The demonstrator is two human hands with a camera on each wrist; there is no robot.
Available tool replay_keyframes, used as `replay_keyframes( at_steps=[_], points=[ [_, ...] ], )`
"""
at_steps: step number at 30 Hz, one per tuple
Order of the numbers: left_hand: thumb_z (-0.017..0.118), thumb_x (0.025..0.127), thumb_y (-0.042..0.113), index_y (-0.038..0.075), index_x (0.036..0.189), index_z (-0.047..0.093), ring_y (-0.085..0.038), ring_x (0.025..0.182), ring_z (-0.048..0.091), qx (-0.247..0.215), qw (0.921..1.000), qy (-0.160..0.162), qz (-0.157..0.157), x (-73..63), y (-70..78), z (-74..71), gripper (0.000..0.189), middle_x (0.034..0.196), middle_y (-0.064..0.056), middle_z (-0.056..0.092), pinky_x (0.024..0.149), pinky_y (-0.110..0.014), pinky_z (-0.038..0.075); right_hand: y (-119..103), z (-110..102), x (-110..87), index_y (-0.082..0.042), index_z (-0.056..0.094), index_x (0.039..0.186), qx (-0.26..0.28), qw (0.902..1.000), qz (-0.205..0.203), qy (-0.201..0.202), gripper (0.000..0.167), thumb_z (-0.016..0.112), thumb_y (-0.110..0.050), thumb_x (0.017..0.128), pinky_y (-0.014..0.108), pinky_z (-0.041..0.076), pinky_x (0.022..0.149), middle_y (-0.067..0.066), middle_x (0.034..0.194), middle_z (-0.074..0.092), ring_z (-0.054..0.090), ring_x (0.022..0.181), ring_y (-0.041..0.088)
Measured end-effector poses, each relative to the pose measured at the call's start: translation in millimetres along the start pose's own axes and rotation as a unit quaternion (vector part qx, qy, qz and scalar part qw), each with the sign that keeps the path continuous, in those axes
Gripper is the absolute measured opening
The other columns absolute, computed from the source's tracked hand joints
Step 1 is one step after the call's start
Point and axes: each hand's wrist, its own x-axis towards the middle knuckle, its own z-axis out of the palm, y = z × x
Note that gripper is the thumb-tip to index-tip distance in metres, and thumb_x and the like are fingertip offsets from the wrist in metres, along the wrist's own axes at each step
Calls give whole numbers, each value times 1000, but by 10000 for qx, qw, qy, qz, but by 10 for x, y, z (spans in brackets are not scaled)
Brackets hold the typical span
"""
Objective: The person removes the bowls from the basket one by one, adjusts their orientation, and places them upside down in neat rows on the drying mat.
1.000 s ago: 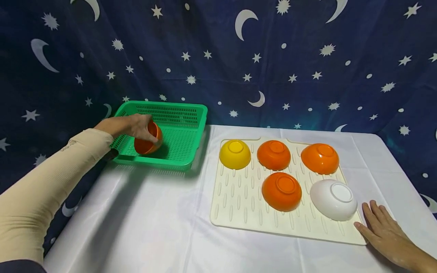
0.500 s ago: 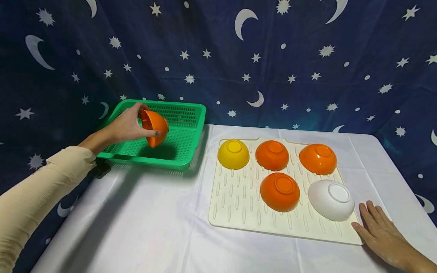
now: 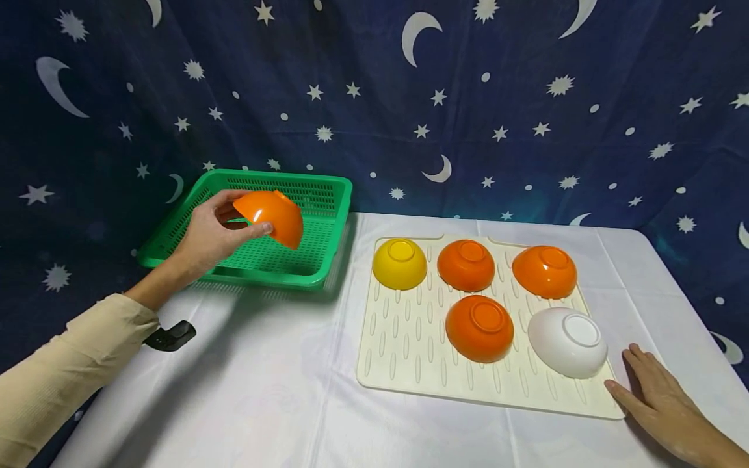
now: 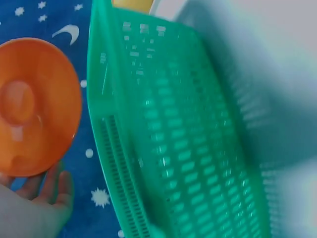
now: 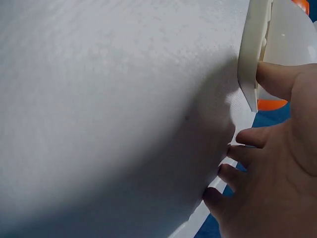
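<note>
Above the green basket (image 3: pixel 318 281), my left hand (image 3: pixel 213 227) grips an orange bowl (image 3: pixel 277 218) by its rim, thumb on the near side. The bowl is tilted, with its base turned up and away from the palm. In the left wrist view the same orange bowl (image 4: pixel 42 109) shows its round foot, and the fingers lie along its edge. My right hand (image 3: pixel 664 406) rests with fairly straight fingers at the right edge of a cream draining mat (image 3: pixel 404 364). Its thumb touches the mat corner (image 5: pixel 250 64), close to an upside-down white bowl (image 3: pixel 564 344).
On the mat, a yellow bowl (image 3: pixel 400 263) and orange bowls, at the back middle (image 3: pixel 466 266), back right (image 3: pixel 544 273) and front (image 3: pixel 480 328), also lie upside down. A white cloth (image 3: pixel 257 403) covers the table. A dark starry curtain (image 3: pixel 363 52) hangs behind.
My left hand has lifted the orange bowl out of the basket, moved it slightly right and turned its base upward. The basket's left side shows more. My right hand has barely shifted.
</note>
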Motion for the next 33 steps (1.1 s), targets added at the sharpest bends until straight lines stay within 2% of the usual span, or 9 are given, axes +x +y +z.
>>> replay_keyframes(
  at_steps=[4,7,9,11,14,16,23,28,33],
  points=[
    [78,90,10,-6,139,47,-11,101,61,-56,10000,74,31,-88,40,73,61,124,-11,55,85,-14,50,-61,-51,-50,23,-3,148,221,9994,158,222,93,46,-44,106,72,-13,107,46,151,-8,-13,139,63],
    [77,89,8,-8,136,44,-13,102,59,-69,9999,59,78,-154,75,122,59,123,-14,54,87,-13,49,-167,-149,-113,17,5,152,536,9909,-108,1230,79,52,-26,104,69,-11,112,42,155,-4,-9,143,60],
    [77,89,7,-8,135,43,-14,102,58,-136,9998,40,133,-203,93,161,60,123,-14,53,88,-13,48,-266,-231,-137,14,16,152,851,9714,-457,2170,71,54,-13,99,50,-6,120,33,160,5,-2,147,49],
    [77,88,5,-7,136,43,-15,103,58,-269,9994,46,205,-262,125,211,60,124,-13,53,89,-14,48,-392,-317,-146,14,30,148,1090,9459,-919,2915,63,55,1,92,32,3,119,16,163,20,8,149,32],
    [77,86,-1,-3,144,44,-16,105,59,-526,9976,13,443,-353,179,304,67,124,-13,54,92,-16,48,-659,-393,-153,10,42,145,1397,9226,-1291,3356,60,59,8,87,14,9,108,-12,159,28,16,145,9],
    [77,83,-6,-2,146,46,-18,107,60,-775,9950,-21,625,-411,226,377,70,126,-14,56,93,-18,49,-871,-412,-167,7,48,143,1540,9195,-1471,3305,59,61,12,86,15,11,110,-18,155,32,20,142,2],
    [85,68,-10,-3,137,56,-23,112,60,-1141,9868,-126,1140,-605,314,641,75,129,-10,60,92,-25,52,-1622,-250,-172,-5,64,134,1912,9150,-2661,2353,57,70,17,82,11,31,106,3,132,61,49,126,3],
    [92,62,-5,0,134,55,-23,115,60,-1167,9869,-432,1025,-750,373,876,81,131,-8,59,97,-29,50,-2095,-66,-177,-18,59,141,1921,9295,-2803,1433,58,72,5,90,9,30,105,-4,136,59,51,127,5],
    [98,61,9,6,132,51,-19,121,58,-1045,9874,-825,851,-876,395,1129,84,136,-4,55,106,-35,44,-2398,101,-154,-27,44,154,2144,9291,-2958,568,65,69,-9,97,16,28,110,-10,152,46,45,138,14]
  ],
)
